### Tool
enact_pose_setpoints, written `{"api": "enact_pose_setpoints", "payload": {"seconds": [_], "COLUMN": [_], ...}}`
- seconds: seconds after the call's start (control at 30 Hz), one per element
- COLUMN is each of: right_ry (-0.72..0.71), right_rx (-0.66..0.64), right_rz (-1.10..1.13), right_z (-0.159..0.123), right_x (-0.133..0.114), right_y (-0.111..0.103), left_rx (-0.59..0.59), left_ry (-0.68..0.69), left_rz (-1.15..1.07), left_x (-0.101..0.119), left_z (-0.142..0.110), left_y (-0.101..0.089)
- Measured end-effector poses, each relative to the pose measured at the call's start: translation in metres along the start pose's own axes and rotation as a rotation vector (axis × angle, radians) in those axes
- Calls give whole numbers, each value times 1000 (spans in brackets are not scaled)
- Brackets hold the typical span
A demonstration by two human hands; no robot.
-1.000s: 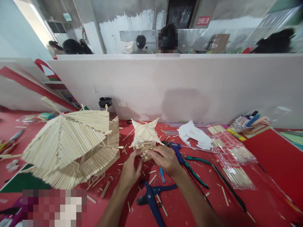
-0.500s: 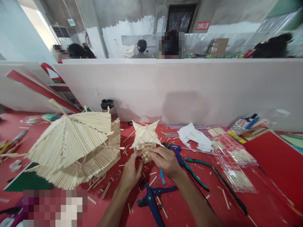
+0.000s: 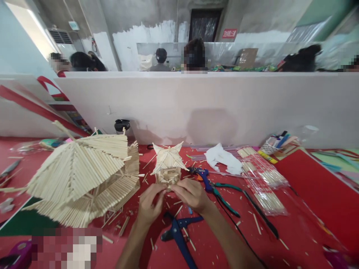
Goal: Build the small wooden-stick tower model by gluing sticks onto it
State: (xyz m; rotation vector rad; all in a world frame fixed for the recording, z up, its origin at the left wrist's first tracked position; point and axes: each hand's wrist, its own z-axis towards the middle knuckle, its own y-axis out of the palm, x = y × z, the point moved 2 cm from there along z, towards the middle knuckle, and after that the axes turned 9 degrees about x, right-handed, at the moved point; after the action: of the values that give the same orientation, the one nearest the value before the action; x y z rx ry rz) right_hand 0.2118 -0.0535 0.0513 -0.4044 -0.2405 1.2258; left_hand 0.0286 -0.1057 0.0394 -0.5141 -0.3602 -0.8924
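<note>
A small pavilion model [image 3: 168, 158] of pale wooden sticks, with upturned roof corners, stands on the red table in front of me. My left hand [image 3: 150, 200] is at its front edge, thumb and fingers pinched together. From the other side my right hand [image 3: 195, 194] meets it there, fingertips pinched close to the left ones. Whatever lies between the fingertips is too small and too covered to name. A blue hand tool with a black end [image 3: 177, 233] lies between my forearms.
A much larger stick pavilion [image 3: 81, 168] stands at left. To the right lie teal-handled pliers [image 3: 228, 203], a blue tool [image 3: 206, 177], crumpled white cloth or tissue [image 3: 223, 158] and bagged sticks [image 3: 263, 186]. A white partition [image 3: 157, 101] stands behind. Stick scraps litter the table.
Both hands have drawn back slightly from the small pavilion's front opening to its front edge, showing more of its inside. The whole view has shifted a little.
</note>
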Motion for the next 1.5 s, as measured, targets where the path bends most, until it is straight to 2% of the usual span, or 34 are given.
{"api": "enact_pose_setpoints", "payload": {"seconds": [0.17,0.27,0.37,0.43,0.47,0.53,0.6,0.7,0.77,0.83,1.1,1.33,1.4,1.5], "right_ry": [-50,-42,-14,115,254,556,752,934,1023,1090,1186,1268,1347,1437], "right_rx": [-49,-69,-103,-168,-210,-378,-632,-881,-956,-978,-876,-732,-609,-286], "right_rz": [-75,-104,-67,-68,-117,-293,-417,-520,-552,-557,-381,-159,49,492], "right_z": [6,10,17,23,24,21,13,-6,-18,-28,-40,-48,-53,-63], "right_x": [-4,-6,-3,8,16,35,51,68,75,80,91,104,108,111], "right_y": [2,4,-4,-16,-25,-43,-58,-70,-69,-63,-50,-67,-74,-83], "left_rx": [-4,-13,11,17,12,2,-7,-29,-43,-58,-69,-73,-77,-95], "left_ry": [-26,-60,-137,-200,-229,-270,-297,-315,-312,-309,-327,-318,-310,-308], "left_rz": [-39,-46,-40,-44,-50,-67,-81,-96,-106,-110,-81,-64,-63,-64], "left_x": [-2,-6,-11,-14,-15,-18,-19,-20,-21,-22,-25,-25,-25,-25], "left_z": [1,-1,-2,-3,-3,-4,-5,-7,-8,-10,-13,-13,-13,-14], "left_y": [0,0,0,2,2,4,6,9,11,13,17,18,18,19]}}
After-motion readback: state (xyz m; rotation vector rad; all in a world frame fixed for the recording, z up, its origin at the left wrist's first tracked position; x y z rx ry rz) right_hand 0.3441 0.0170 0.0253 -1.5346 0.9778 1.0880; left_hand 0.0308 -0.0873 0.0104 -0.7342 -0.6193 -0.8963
